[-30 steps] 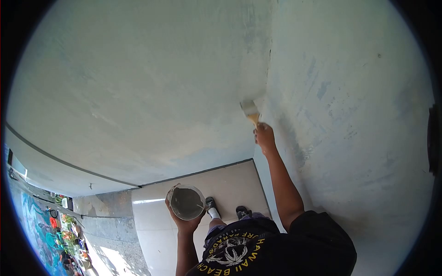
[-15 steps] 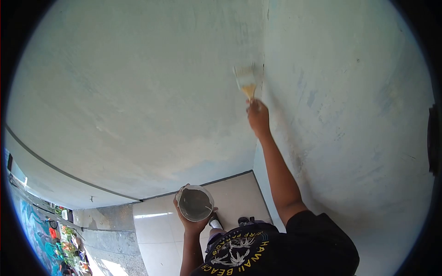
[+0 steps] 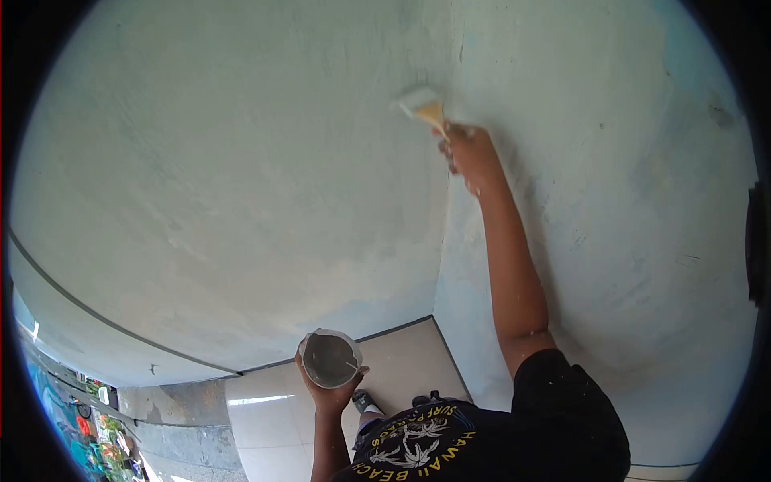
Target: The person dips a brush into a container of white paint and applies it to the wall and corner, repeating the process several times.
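Observation:
My right hand (image 3: 471, 154) is closed round the handle of a paintbrush (image 3: 430, 114), whose broad, pale bristles are against or very near the wall (image 3: 265, 145), just left of the corner. Motion blurs the bristles. Low in the view, my left hand (image 3: 333, 392) grips a round white container (image 3: 356, 341) from below and the sides. Its open top faces up and shows greyish contents.
A second wall (image 3: 610, 209) meets the first at the corner on the right. Below lie a tiled floor (image 3: 405, 361) with a dark edge strip and my feet. Plants and coloured objects (image 3: 108, 438) stand at the lower left.
My right hand and the brush have moved higher up the wall, with the arm stretched further and the brush tilted more to the left. The container sits slightly further left in view.

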`<state>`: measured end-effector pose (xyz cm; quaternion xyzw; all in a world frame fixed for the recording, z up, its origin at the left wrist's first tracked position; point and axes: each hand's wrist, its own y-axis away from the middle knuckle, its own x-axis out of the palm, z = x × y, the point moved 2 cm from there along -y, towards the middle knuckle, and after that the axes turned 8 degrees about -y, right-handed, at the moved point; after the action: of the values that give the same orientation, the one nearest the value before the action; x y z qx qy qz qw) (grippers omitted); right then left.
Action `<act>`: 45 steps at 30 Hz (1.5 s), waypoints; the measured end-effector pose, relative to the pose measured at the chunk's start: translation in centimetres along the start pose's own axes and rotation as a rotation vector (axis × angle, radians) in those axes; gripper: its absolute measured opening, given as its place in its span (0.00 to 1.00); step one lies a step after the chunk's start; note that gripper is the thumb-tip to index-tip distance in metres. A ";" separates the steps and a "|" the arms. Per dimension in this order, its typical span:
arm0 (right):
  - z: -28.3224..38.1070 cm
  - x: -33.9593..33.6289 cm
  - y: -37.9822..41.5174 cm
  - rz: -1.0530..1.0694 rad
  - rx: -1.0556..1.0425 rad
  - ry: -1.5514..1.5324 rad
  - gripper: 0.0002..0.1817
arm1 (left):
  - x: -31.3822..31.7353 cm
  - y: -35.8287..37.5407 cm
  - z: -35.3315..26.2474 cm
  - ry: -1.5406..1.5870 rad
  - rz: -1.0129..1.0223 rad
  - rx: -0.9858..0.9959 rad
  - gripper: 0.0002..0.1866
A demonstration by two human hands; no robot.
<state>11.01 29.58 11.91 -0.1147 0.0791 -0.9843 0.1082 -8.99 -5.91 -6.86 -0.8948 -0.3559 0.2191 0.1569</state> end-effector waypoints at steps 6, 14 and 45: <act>12.7 3.6 -2.0 -0.023 -0.311 -0.010 0.19 | 0.4 -3.2 1.6 0.093 0.179 -0.086 0.56; 10.0 -1.1 -3.9 -0.156 -0.228 -0.034 0.18 | 1.1 -5.9 1.4 0.055 0.283 -0.042 0.57; 3.2 -6.3 -5.6 -0.019 -0.060 -0.217 0.17 | 2.3 -3.6 0.3 0.077 0.122 0.002 0.48</act>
<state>16.71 36.01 14.71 -0.2246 0.0953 -0.9643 0.1031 -9.69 -1.77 -6.24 -0.9225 -0.2943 0.1938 0.1578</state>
